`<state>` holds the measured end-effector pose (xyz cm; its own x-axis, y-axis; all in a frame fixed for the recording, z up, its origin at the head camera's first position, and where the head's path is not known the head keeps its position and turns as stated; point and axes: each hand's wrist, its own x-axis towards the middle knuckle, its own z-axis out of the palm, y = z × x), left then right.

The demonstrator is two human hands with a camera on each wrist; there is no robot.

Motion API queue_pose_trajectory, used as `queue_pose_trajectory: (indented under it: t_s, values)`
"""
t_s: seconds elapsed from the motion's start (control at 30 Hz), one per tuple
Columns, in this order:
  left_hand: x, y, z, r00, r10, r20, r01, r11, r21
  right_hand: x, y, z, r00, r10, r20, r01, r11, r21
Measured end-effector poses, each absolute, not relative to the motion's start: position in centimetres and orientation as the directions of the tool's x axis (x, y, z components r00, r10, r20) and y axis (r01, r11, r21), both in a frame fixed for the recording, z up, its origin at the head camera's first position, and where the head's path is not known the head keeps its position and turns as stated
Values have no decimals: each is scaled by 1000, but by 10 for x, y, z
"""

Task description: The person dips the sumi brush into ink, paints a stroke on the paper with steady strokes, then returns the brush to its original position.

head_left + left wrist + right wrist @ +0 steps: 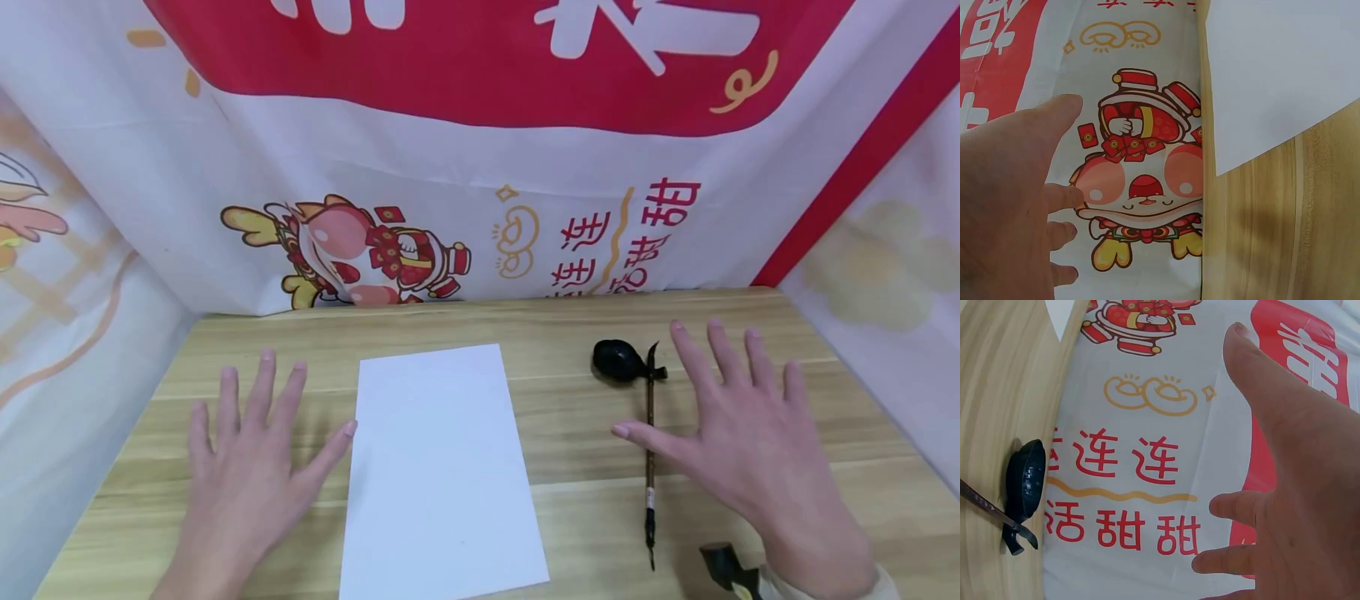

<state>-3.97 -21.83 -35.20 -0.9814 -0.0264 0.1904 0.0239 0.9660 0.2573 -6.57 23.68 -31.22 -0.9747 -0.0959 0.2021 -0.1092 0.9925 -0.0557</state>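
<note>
My left hand (251, 475) is spread over the left of the table, its thumb tip overlapping the left edge of a white sheet of paper (442, 475) in the head view. On the right, my right hand (750, 442) has its fingers splayed and its thumb across the shaft of a writing brush (650, 467) in this view. The brush's hooked upper end lies on the neck of a small black ink dish (618, 361), also seen in the right wrist view beside the brush (988, 509). Both hands hold nothing.
A wood-grain table (570, 517) carries everything. Behind it hangs a white and red printed cloth (450, 150), with pale cloths at both sides. At the right wrist, a dark strapped device (723, 567) sits by the sleeve.
</note>
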Motion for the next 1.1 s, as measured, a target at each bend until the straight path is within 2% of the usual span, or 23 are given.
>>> queue_pose_trajectory:
  t_s: [0.5, 0.73, 0.87, 1.0, 1.1]
  values:
    - [-33, -206, -372, -981, 22, 195, 90, 934, 347, -55, 241, -317, -972, -117, 204, -150, 977, -154]
    - [-33, -203, -375, -977, 41, 208, 123, 909, 398, -54, 247, -321, -959, -121, 255, -194, 940, -282]
    - [-38, -198, -379, -975, 54, 217, 151, 875, 459, -58, 252, -330, -918, -150, 367, -283, 896, -342]
    - [-41, -195, -383, -975, 70, 209, 171, 839, 516, -65, 256, -342, -847, -211, 488, -416, 835, -361]
    - [-42, -194, -386, -982, 75, 176, 162, 817, 554, -68, 258, -351, -820, -251, 515, -494, 766, -412]
